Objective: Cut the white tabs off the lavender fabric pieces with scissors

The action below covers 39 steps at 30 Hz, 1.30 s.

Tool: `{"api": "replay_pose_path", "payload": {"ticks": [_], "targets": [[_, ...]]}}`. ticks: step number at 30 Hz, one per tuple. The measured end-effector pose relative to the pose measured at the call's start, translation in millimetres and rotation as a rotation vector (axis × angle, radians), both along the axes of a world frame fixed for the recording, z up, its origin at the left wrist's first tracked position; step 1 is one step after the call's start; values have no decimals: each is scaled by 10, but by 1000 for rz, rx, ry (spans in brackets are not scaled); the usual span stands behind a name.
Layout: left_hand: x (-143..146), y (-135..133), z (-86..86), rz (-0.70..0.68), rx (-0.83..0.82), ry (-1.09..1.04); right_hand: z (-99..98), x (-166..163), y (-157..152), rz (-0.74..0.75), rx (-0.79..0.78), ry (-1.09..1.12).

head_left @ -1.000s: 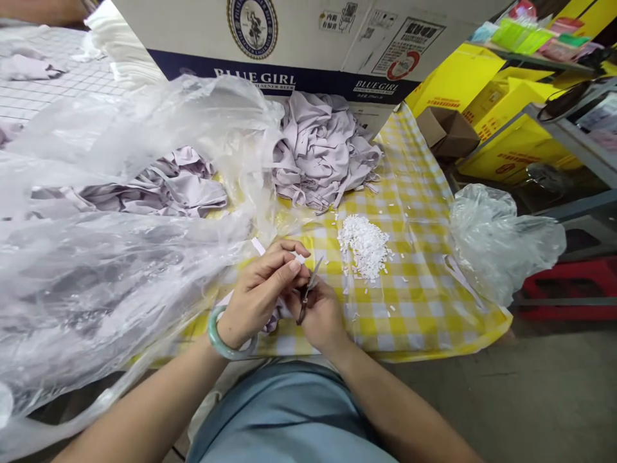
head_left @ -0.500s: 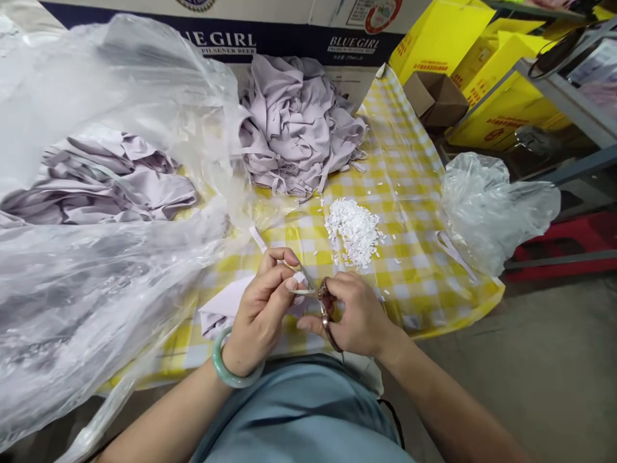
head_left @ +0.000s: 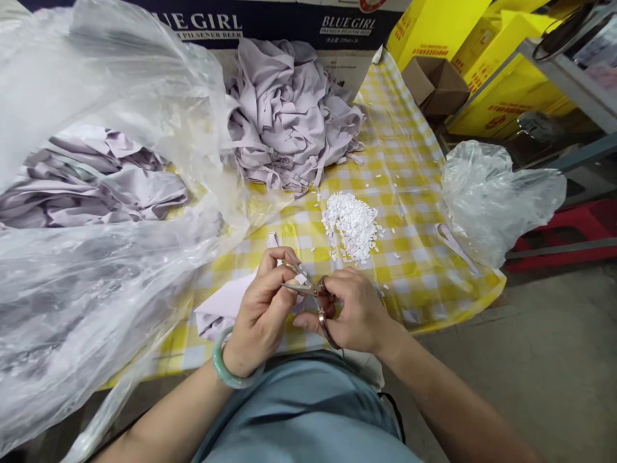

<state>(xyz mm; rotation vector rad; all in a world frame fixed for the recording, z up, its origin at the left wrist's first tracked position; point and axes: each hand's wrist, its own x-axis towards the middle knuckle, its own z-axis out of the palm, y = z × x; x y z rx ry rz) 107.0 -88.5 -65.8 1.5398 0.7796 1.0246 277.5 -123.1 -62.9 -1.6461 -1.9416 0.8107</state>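
My right hand (head_left: pixel 354 308) is closed round the handles of a pair of scissors (head_left: pixel 311 289), whose blades stand apart and point left. Between the blades shows a small white tab at the fingertips of my left hand (head_left: pixel 267 299). The left hand pinches a pale lilac fabric piece (head_left: pixel 222 303), partly hidden under it, with a narrow strap (head_left: pixel 272 240) sticking up beyond the fingers. A green bangle (head_left: pixel 222 366) circles the left wrist. Just past the hands lies a heap of small white clippings (head_left: pixel 354 225).
A pile of lilac fabric pieces (head_left: pixel 294 116) lies at the back of the yellow checked tablecloth (head_left: pixel 409 270). More lilac fabric (head_left: pixel 96 186) sits in a large clear plastic bag (head_left: pixel 96 276) at left. At right are a crumpled plastic bag (head_left: pixel 491 199), a loose strap (head_left: pixel 456 247) and a metal rack (head_left: pixel 573 90).
The scissor blades have opened wider around the white tab. The strap beyond my left fingers has swung right and stands more upright. The view has shifted slightly.
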Motion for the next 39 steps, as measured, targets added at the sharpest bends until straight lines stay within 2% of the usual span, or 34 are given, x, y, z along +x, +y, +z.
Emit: {"api": "replay_pose_path", "payload": {"ticks": [15, 22, 25, 29, 30, 31, 33, 35, 36, 39], "targets": [[69, 1, -82, -37, 37, 8, -46, 71, -54, -60, -25, -20], [317, 66, -110, -146, 65, 128, -165, 259, -212, -190, -99, -99], [375, 75, -99, -182, 57, 156, -213, 346, -259, -278, -149, -68], [116, 242, 99, -473, 107, 373, -316, 452, -314, -367, -78, 21], [8, 319, 158, -504, 146, 454, -346, 470, -326, -375, -51, 46], [-98, 404, 205, -486, 197, 539, -373, 482, -336, -376, -32, 73], [-261, 578, 234, -345, 323, 696, -402, 483, -339, -366, -3, 132], [-315, 727, 161, -239, 427, 824, -390, 454, -319, -343, 11, 180], [-302, 785, 96, -235, 458, 873, -369, 433, -304, -330, 10, 201], [-180, 889, -114, -332, 488, 931, -294, 372, -258, -287, 22, 280]]}}
